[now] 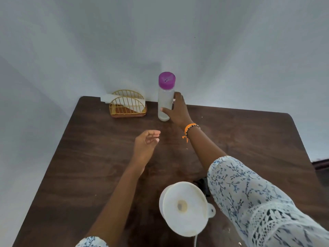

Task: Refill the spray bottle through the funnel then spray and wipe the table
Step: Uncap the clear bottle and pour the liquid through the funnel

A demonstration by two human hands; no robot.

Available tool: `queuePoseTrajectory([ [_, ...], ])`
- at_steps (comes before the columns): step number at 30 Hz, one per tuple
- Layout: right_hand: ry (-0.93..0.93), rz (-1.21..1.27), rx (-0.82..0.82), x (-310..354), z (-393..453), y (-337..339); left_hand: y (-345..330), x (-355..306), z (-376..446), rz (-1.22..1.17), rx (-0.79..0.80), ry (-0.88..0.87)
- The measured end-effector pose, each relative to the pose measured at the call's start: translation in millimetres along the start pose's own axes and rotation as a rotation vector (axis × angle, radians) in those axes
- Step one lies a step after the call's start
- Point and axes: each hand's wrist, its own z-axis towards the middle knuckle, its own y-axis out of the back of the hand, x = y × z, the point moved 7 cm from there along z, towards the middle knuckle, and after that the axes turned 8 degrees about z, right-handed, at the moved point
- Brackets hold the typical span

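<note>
While the funnel (185,209) hides the spray bottle, black trigger (203,184) peeks out.

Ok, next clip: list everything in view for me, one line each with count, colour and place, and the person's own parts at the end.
table: one, dark brown wood, fills the lower frame, set against the wall
wall: pale grey-white, behind the table
bottle: one, clear with a purple cap, upright at the table's far edge
napkin holder: one, gold wire with white napkins, far edge, left of the bottle
funnel: one, white, near edge, beside the right sleeve
black object: one, mostly hidden behind the funnel and sleeve, cannot tell what
bracelet: orange and beaded, right wrist
left hand: relaxed, above mid-table, holds nothing
right hand: wrapped around the bottle
</note>
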Motion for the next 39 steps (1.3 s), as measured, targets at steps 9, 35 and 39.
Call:
queuePoseTrajectory([
  [9,0.08,-0.046,-0.011,12,-10,8,4,-10,-5,0.013,-0.008,-0.029],
  [35,0.466,0.104,-0.183,257,-221,148,47,-199,-163,0.019,-0.204,-0.68],
  [39,0.562,0.254,-0.311,291,-237,166,51,-214,-181,0.057,-0.249,-0.723],
])
